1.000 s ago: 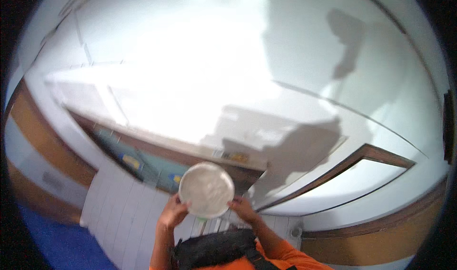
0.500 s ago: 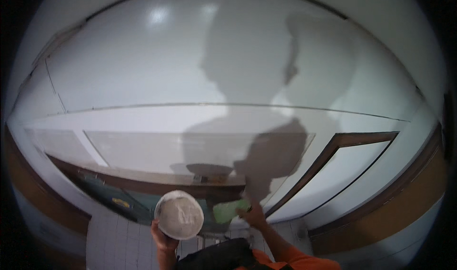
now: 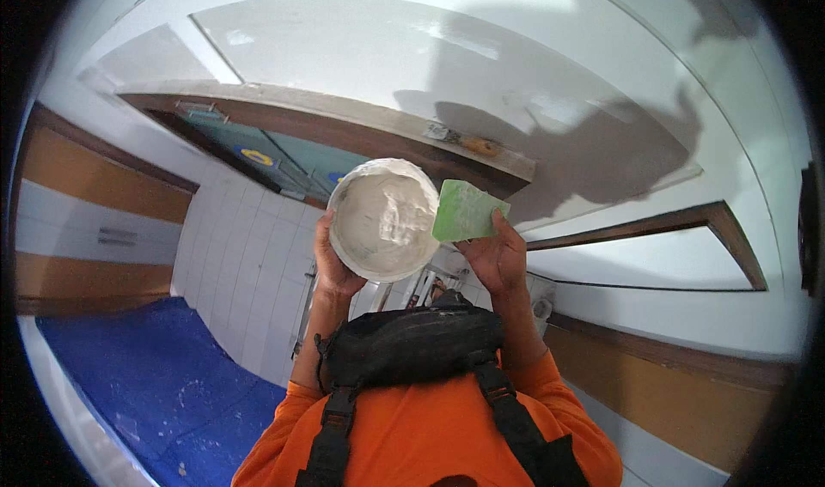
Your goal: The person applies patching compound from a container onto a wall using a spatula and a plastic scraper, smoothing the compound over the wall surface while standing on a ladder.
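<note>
My left hand (image 3: 333,259) grips a round white tub (image 3: 368,274) from its left side and underneath. Pale putty (image 3: 365,216) fills the tub, with a rough, whiter ridge in its middle. Between the fingers and thumb of my right hand (image 3: 500,259) is a flat green putty spreader (image 3: 464,212), smeared with whitish residue. The spreader's left edge is right beside the tub's right rim; whether they touch I cannot tell.
A tool with a wooden handle (image 3: 478,145) lies on the ledge above the brown-framed doorway (image 3: 344,139). Damp-looking patches mark the wall (image 3: 344,49). Ladder parts (image 3: 430,285) show below me, over the tiled floor (image 3: 232,255). Blue sheeting (image 3: 163,392) spreads at lower left.
My view has tipped downward, showing more floor and my body. The tub and the spreader, still held, are higher in view, and the spreader is now close to the tub's rim.
</note>
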{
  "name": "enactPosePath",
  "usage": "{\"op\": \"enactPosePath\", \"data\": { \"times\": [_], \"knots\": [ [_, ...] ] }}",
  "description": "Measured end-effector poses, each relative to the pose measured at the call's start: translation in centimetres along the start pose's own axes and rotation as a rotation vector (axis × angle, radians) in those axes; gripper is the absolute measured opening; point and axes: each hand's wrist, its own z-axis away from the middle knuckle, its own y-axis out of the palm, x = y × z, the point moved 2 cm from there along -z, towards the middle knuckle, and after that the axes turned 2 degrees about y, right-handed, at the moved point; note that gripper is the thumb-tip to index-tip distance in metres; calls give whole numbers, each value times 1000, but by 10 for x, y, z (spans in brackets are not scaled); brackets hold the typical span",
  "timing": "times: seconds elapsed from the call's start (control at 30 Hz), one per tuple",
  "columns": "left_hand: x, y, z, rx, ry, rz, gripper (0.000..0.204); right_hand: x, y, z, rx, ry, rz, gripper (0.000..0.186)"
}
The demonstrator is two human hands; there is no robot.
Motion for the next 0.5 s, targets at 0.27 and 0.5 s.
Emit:
{"op": "enactPosePath", "data": {
  "times": [0.27,0.5],
  "knots": [
    [-2,-19,-10,-55,23,-97,87,-12,-2,-31,11,35,-39,46],
    [6,-52,-6,84,71,-209,80,-21,-10,-42,0,4,-34,44]
  ]
}}
